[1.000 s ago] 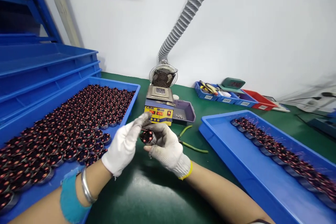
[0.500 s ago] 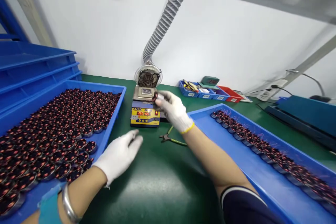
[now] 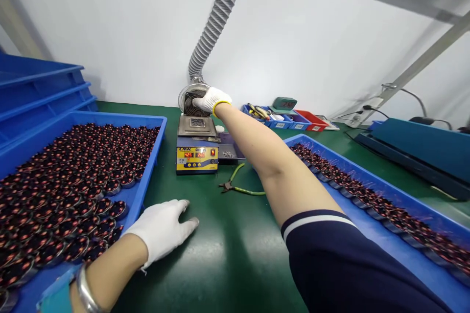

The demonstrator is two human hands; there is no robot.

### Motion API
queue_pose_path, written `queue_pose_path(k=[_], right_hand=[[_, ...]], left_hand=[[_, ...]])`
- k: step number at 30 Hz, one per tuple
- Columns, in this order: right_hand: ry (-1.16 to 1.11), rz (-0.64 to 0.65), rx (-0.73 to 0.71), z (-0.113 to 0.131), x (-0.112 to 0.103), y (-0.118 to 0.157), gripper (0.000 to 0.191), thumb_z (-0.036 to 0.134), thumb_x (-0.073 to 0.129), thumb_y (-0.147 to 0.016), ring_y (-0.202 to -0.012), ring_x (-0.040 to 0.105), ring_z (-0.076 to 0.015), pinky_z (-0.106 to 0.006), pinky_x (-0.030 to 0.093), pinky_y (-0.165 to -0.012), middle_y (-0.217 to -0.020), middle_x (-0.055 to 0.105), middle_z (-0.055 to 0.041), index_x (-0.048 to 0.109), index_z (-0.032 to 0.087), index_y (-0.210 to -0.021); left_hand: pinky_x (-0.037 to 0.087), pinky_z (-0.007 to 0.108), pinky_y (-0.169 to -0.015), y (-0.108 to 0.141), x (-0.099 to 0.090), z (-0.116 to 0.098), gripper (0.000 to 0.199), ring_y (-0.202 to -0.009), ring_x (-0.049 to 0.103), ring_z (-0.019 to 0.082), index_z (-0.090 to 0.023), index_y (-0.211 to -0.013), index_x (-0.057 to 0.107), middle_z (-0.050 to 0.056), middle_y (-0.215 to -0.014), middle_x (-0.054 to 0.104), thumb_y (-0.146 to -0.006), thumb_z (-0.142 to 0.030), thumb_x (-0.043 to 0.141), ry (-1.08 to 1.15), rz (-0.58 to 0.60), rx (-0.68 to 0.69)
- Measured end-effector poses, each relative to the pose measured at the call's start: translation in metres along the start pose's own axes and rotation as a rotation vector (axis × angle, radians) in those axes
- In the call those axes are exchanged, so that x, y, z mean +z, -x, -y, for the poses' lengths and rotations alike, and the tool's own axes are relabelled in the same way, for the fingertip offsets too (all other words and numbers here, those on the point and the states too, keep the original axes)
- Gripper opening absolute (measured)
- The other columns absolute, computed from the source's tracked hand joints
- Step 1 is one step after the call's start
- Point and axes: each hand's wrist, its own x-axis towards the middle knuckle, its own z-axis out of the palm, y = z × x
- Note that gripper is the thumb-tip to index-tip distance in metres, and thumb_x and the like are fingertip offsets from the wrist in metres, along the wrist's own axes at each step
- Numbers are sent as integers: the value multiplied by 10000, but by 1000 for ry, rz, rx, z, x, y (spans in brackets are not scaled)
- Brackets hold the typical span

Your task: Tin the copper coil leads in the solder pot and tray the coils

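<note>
My left hand (image 3: 161,229), in a white glove, rests open over the green table beside the left blue tray (image 3: 150,176), thumb and fingers apart. My right hand (image 3: 213,100), also gloved, reaches to the fan (image 3: 191,105) behind a solder pot (image 3: 197,132) with a red digital display. Its fingers look closed; what they hold, if anything, does not show against the dark fan. Many small round wound coils (image 3: 79,195) fill the left tray. Green-handled cutting pliers (image 3: 233,185) lie in front of the solder pot.
A right blue tray (image 3: 347,220) holds coils (image 3: 378,198) with upright wires. Small blue bins (image 3: 281,122) and a red bin (image 3: 311,120) stand at the back. A grey hose (image 3: 219,14) rises from the fan. Stacked blue trays (image 3: 40,85) stand far left; a teal machine (image 3: 422,151) sits far right.
My right hand has moved from the front of the solder pot, where it held a small coil, up and back to the fan. My left hand has barely moved.
</note>
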Motion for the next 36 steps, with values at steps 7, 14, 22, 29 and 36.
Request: queue_pose_path(k=[7,14,22,29,36], right_hand=[[94,-8,17,13,11,1,577,480,605,-711,-1086,541,-303,-429,444,-890,-1145,581,-157,589,101,-1146],[117,22,27,13,15,1,602,504,598,-715,-1062,557,-312,-425,462,-874,-1147,584,-168,586,87,-1150],[121,16,18,11,15,1,585,487,605,-712,-1065,555,-310,-421,458,-879,-1143,581,-172,587,87,-1139],[131,13,36,13,16,4,525,456,599,-722,-1054,567,-298,-413,467,-871,-1106,599,-161,587,94,-1103],[120,14,15,9,14,3,541,465,606,-708,-1062,565,-302,-416,469,-875,-1125,595,-157,592,104,-1110]], left_hand=[[413,434,-931,-1,-3,-2,590,-1144,531,342,-178,-1199,590,142,-1238,588,-751,-531,439,-21,43,-13],[409,447,-936,-1,-3,-3,595,-1141,534,345,-165,-1203,585,153,-1237,586,-755,-528,438,-6,41,-12],[412,436,-939,-2,-3,-2,585,-1143,536,334,-175,-1198,589,144,-1231,592,-753,-525,445,-6,45,-17],[395,423,-978,-2,-3,-3,611,-1171,516,315,-167,-1240,552,122,-1275,565,-763,-530,435,-29,69,-51],[396,395,-989,-1,-3,-4,594,-1173,520,292,-182,-1235,556,102,-1279,566,-767,-529,444,-32,67,-65]])
